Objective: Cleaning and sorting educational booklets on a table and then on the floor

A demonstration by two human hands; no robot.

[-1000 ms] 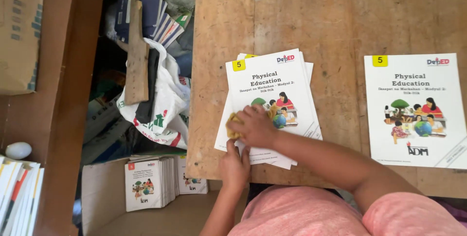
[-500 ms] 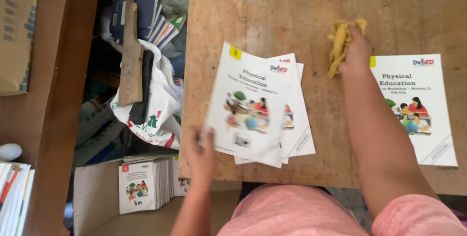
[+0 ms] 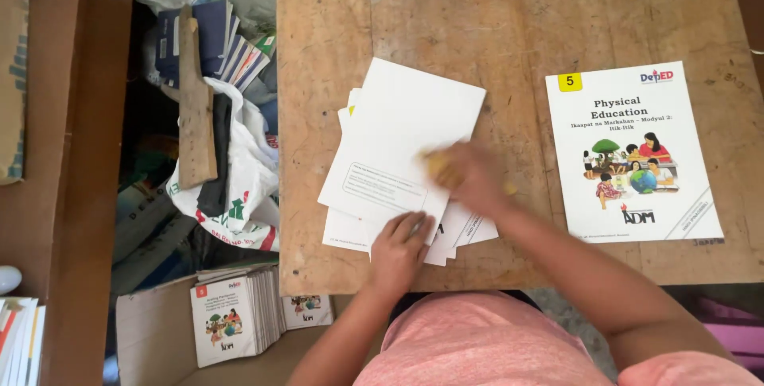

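Flipped since before, the top booklet (image 3: 398, 147) lies blank side up; left hand (image 3: 398, 247) presses flat, steadying the stack while right hand (image 3: 469, 179), fingers pinching a yellow cloth (image 3: 436, 165), blurs across it at centre frame.

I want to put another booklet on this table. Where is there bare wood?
Bare table runs along the far edge, beyond the pile and the single booklet. A narrower strip lies between those two. The near edge is crowded: left hand and right hand on the pile.
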